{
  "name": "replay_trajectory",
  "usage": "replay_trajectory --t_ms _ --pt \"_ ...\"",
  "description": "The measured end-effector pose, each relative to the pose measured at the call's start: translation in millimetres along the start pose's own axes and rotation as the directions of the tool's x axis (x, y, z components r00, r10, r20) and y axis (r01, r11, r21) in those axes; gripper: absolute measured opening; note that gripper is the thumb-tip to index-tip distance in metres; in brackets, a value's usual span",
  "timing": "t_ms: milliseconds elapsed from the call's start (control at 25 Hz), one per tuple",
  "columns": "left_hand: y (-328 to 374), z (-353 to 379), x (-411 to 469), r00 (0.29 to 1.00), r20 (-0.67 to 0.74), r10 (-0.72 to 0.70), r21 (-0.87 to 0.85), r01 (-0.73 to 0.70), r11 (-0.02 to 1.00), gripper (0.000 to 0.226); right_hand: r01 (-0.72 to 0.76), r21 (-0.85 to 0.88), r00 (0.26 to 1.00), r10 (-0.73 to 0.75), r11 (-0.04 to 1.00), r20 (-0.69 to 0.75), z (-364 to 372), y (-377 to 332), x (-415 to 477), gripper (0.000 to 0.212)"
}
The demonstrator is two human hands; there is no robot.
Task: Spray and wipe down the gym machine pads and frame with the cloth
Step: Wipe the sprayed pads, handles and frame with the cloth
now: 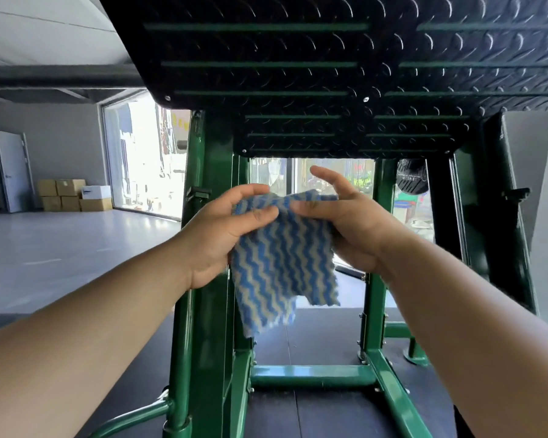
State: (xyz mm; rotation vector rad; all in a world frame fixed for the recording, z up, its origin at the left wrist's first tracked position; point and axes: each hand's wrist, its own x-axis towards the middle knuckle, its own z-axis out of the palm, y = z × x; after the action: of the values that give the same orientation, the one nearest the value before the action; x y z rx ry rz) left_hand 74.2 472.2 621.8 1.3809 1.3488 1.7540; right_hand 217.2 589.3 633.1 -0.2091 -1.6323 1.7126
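- Left hand (pixel 222 229) pinches the striped cloth (pixel 282 263) at its top edge.
- Right hand (pixel 348 222) grips the same edge, index finger lifted.
- The cloth hangs in front of the green frame (pixel 209 279), below the black footplate (pixel 298 58).

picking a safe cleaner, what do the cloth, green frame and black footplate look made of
Cloth: thin matte fabric, wavy blue and cream stripes, hanging limp. Green frame: probably steel tube, glossy paint with sharp highlights. Black footplate: tread plate with raised crescents, slightly shiny; metal or rubber, cannot tell.
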Motion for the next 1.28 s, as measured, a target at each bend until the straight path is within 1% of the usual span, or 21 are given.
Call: replay_trajectory --t_ms 40,120,200,240,320,400,480,520,560,640,720,800,840,880,920,1000,1040,1080,1160,1240,1280 --pt "3.1 -0.1 -0.5 1.0 0.009 -0.004 0.043 0.004 0.999 0.051 0.0 -0.02 1.0 0.0 1.0 -0.009 2.3 -5.8 -0.6 0.065" --pt "8.1 -1.9 -1.1 1.0 -0.016 -0.005 0.07 0.006 0.998 0.065 0.004 -0.135 0.999 -0.012 0.991 -0.053 3.3 -13.2 0.9 0.066" --pt "12.5 -3.8 -4.0 1.0 -0.024 -0.007 0.022 0.007 1.0 0.071 0.023 -0.223 0.998 -0.037 0.974 -0.057 3.6 -20.1 0.5 0.073" --pt "13.4 -4.0 -5.5 1.0 -0.022 0.002 0.004 -0.001 1.0 0.071 0.041 -0.246 0.998 -0.051 0.968 -0.033 3.8 -24.1 -1.2 0.079" --pt "14.1 -3.9 -8.8 1.0 0.001 0.013 -0.02 -0.013 1.0 0.071 0.082 -0.208 0.996 -0.076 0.975 0.035 6.8 -31.1 -5.0 0.086" --pt "17.4 -3.2 -12.9 0.998 0.057 0.011 -0.042 -0.009 0.999 0.075 0.09 -0.12 0.994 -0.082 0.989 0.068 10.8 -37.2 -7.7 0.085" --pt "23.2 -1.7 -15.0 0.993 0.12 0.009 -0.038 -0.005 0.999 0.077 0.072 -0.107 0.997 -0.068 0.992 0.039 13.5 -43.1 -5.6 0.085" --pt "26.7 -0.4 -15.0 0.991 0.134 0.007 -0.017 -0.004 1.0 0.073 0.066 -0.103 0.998 -0.065 0.992 0.013 13.8 -46.9 -3.3 0.086" --pt "30.4 1.5 -14.7 0.992 0.125 0.008 0.008 -0.009 1.0 0.068 0.068 -0.089 0.998 -0.07 0.994 -0.011 13.4 -50.6 -1.2 0.088" --pt "40.5 4.4 -8.4 0.998 0.047 0.047 0.05 -0.049 0.998 0.059 0.067 -0.047 0.997 -0.068 0.997 -0.034 12.7 -60.1 0.3 0.088" --pt "52.9 6.9 -2.6 0.995 -0.003 0.095 0.039 -0.095 0.995 0.06 -0.008 -0.057 1.0 0.008 0.998 0.003 11.8 -63.2 -1.9 0.085" --pt "68.2 9.9 3.8 0.992 0.008 0.127 0.035 -0.127 0.991 0.066 -0.112 -0.094 0.989 0.121 0.989 0.09 12.2 -60.8 -5.1 0.099" --pt "75.2 11.5 7.0 0.991 0.015 0.135 0.047 -0.136 0.99 0.069 -0.131 -0.098 0.983 0.142 0.987 0.116 13.3 -59.5 -5.2 0.102" --pt "82.9 13.3 10.4 0.989 0.017 0.148 0.06 -0.149 0.987 0.07 -0.124 -0.096 0.985 0.134 0.988 0.105 14.3 -60.9 -3.4 0.099" --pt "91.1 13.2 15.1 0.986 0.013 0.164 0.083 -0.165 0.983 0.068 -0.093 -0.102 0.994 0.099 0.99 0.055 14.2 -66.4 -0.5 0.09" --pt "110.5 13.9 20.4 0.981 0.029 0.193 0.158 -0.195 0.968 0.051 -0.013 -0.167 0.999 0.004 0.986 -0.054 14.8 -87.9 0.7 0.061" --pt "121.0 15.1 20.1 0.976 0.066 0.207 0.232 -0.217 0.948 0.041 0.017 -0.204 0.997 -0.033 0.979 -0.074 15.3 -101.0 -1.0 0.044" --pt "129.7 14.0 21.9 0.968 0.101 0.228 0.358 -0.249 0.9 0.038 0.05 -0.227 0.995 -0.068 0.973 -0.072 15.7 -113.2 -3.0 0.031" --pt "144.4 16.3 24.6 0.952 0.122 0.279 0.614 -0.294 0.733 0.03 0.148 -0.303 0.984 -0.171 0.941 -0.05 18.5 -133.9 -7.0 0.02" --pt "157.8 22.6 31.4 0.92 0.088 0.381 0.72 -0.323 0.614 0.016 0.267 -0.417 0.948 -0.315 0.869 -0.049 24.2 -146.9 -6.1 0.021" --pt "165.1 27.7 35.8 0.893 0.065 0.446 0.737 -0.344 0.581 0.017 0.311 -0.416 0.932 -0.359 0.855 -0.042 28.5 -152.1 -4.7 0.023"
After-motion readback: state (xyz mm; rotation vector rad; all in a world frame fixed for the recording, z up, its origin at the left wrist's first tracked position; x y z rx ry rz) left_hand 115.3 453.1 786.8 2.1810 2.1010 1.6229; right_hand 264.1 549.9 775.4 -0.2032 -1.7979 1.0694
